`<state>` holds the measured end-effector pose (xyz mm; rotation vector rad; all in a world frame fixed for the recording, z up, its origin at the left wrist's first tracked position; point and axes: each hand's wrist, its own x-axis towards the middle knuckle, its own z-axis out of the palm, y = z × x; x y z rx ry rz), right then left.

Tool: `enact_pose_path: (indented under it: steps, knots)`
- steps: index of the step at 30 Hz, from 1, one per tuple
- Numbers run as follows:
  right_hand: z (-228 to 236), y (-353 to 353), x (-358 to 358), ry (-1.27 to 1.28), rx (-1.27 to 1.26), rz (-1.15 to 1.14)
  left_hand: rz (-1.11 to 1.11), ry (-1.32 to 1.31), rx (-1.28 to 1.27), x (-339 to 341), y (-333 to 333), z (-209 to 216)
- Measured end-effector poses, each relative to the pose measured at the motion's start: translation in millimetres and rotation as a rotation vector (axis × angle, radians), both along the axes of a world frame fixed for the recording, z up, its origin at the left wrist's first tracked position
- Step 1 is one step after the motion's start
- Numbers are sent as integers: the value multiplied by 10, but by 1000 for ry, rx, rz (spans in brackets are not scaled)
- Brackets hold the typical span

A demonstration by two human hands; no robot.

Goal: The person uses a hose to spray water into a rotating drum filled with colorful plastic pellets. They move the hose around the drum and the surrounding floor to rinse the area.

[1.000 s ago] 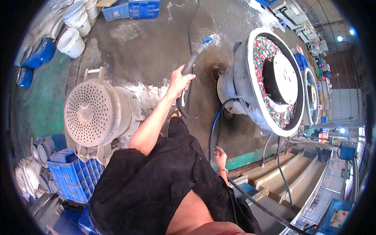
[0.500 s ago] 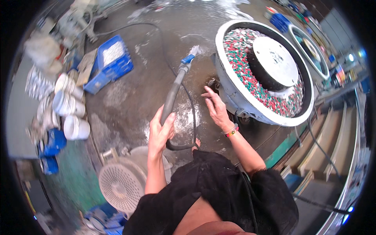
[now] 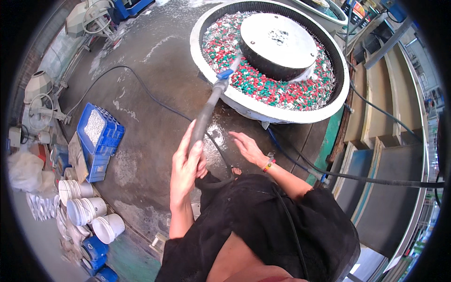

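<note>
Wet floor, crossed by a cable, bears crates, buckets, tub; left hand grips the hose, right hand has fingers loosely spread.

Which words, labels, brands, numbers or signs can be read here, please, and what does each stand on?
No text can be read.
Hose in the left hand: none legible.
White hub: dark patches, no legible characters.
White buckets: no lettering can be made out.
Multicoloured item, upper right: too small and blurred to tell whether it bears print.
</note>
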<state>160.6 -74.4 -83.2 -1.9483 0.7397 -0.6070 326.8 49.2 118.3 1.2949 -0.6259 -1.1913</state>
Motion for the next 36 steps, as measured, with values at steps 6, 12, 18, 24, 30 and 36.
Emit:
enact_pose_path:
  steps: [6,12,18,24,30,36]
  knots:
    - [-297,102,-197,35,68,-426,-298,70,53,658,-648,-117]
    - [-662,632,-128,-41,401,-969,-622,194,75,1203,-1047,-130]
    - [-1043,1381,51,470,117,-741,-779,222,42,1393,-1204,-125]
    - [-1508,2741,-273,712,969,-1019,-800,229,16,1630,-1195,-115]
    - [-1234,3229,-441,812,1177,-1038,-762,197,-6,1684,-1004,-92]
    - [-1569,2678,-584,443,894,-1114,-697,191,-9,1429,-748,-177]
